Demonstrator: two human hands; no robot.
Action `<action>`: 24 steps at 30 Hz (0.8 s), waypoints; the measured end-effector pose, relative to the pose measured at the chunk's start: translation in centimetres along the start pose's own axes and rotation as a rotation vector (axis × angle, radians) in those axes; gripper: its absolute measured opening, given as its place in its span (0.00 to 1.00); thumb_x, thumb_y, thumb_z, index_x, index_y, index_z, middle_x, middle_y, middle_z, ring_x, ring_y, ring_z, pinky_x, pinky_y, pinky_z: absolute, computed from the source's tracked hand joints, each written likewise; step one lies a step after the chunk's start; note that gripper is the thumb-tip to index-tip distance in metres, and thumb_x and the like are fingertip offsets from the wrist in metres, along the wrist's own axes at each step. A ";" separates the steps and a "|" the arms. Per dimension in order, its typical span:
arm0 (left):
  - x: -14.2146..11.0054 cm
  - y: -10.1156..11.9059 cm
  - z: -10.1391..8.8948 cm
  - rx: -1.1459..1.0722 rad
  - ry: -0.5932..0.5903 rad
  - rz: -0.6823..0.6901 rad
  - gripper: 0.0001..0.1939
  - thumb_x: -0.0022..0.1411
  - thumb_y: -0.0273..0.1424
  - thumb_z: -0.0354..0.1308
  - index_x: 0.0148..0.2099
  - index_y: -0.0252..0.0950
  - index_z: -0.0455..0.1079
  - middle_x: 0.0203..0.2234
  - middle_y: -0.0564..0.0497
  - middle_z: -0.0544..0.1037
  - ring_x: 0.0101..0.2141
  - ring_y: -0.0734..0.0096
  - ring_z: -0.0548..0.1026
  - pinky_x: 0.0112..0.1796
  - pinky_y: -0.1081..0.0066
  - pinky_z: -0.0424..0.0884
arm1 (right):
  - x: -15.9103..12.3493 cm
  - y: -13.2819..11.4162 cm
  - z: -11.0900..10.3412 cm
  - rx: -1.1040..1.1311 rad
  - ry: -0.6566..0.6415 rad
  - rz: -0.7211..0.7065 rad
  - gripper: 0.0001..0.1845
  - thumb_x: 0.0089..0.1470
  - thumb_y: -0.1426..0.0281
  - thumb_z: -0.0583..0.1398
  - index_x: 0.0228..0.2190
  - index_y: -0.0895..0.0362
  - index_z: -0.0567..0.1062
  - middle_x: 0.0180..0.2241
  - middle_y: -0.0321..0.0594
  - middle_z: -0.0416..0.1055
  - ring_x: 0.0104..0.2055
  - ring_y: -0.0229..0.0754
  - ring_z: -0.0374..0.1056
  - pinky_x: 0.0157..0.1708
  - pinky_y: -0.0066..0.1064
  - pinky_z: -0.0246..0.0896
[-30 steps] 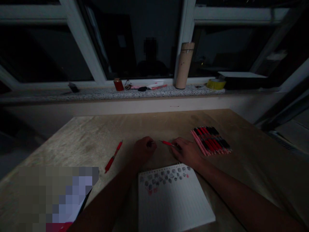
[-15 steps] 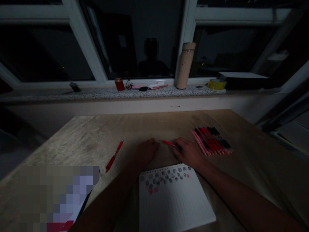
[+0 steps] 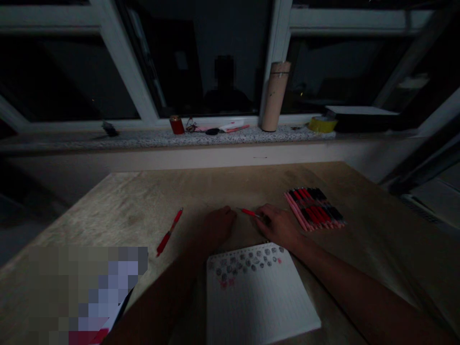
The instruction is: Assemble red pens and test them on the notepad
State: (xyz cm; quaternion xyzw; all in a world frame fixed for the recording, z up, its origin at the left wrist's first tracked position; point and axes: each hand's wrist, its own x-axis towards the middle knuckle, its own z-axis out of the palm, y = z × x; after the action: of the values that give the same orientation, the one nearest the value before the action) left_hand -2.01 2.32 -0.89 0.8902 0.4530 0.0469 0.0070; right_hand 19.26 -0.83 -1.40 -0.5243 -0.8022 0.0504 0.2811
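Note:
The scene is dim. My right hand (image 3: 278, 226) is closed round a red pen (image 3: 248, 212) whose tip points left toward my left hand. My left hand (image 3: 218, 225) rests on the wooden table (image 3: 125, 211) with its fingers curled; whether it holds anything small is hidden. A white lined notepad (image 3: 258, 297) with dark and red scribbled marks along its top lies just below both hands. A second red pen (image 3: 168, 233) lies loose to the left. A row of several red and black pens (image 3: 314, 208) lies to the right of my right hand.
A stone windowsill (image 3: 143, 139) runs along the back, carrying a cardboard tube (image 3: 275, 97), a small red can (image 3: 177, 124), a yellow tape roll (image 3: 322, 124) and small clutter. Dark window panes stand above it. A blurred object lies at the table's front left.
My left hand has uncurled slightly and settled flatter on the table, and the small dark thing seen at its fingertips a second ago no longer shows. My right hand and its pen stayed put.

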 end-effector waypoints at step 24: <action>-0.3 0.1 -0.3 -0.441 0.347 -0.038 0.17 0.67 0.35 0.41 0.50 0.34 0.65 0.41 0.46 0.75 0.40 0.67 0.73 0.43 0.68 0.67 | 0.1 0.0 0.1 0.082 -0.034 -0.074 0.06 0.55 0.68 0.55 0.33 0.56 0.71 0.30 0.39 0.71 0.29 0.37 0.66 0.29 0.27 0.56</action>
State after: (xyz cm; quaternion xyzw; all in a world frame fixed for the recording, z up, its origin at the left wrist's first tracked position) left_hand -2.16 2.00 -0.57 0.8372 0.4428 0.2961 0.1237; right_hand 19.17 -0.72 -1.46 -0.4812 -0.8230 0.0816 0.2904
